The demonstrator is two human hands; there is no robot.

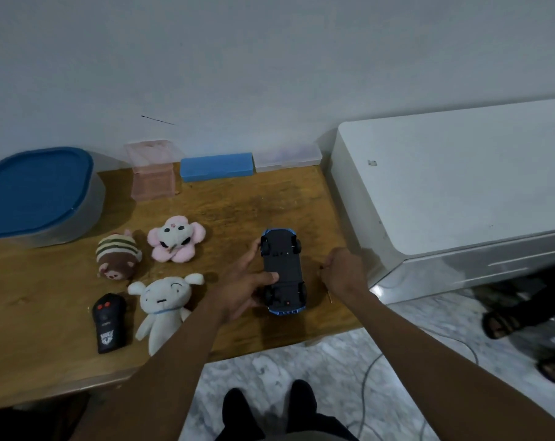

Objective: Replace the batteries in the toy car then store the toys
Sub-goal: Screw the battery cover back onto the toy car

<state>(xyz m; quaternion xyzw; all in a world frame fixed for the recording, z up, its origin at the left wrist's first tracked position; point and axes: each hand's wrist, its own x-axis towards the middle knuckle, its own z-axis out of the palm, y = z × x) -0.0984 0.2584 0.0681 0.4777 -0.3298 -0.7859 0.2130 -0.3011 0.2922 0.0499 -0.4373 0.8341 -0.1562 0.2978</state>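
Observation:
A blue toy car (282, 268) lies upside down on the wooden table (62, 338), its black underside and wheels facing up. My left hand (244, 284) grips it from the left, thumb across the underside. My right hand (343, 272) is just right of the car, fingers curled round a thin stick-like tool (328, 292) whose yellowish end pokes out below the fist. A black remote control (109, 323) lies at the left front. Three plush toys sit beside it: white (161, 310), striped brown (118, 256), pink (175, 243).
A blue-lidded tub (37, 192) stands at the back left. A pink clear box (152, 170), a blue case (217, 167) and a clear case (287, 157) line the wall. A white appliance (460, 192) abuts the table's right side. Another person's sandalled feet (511, 319) stand right.

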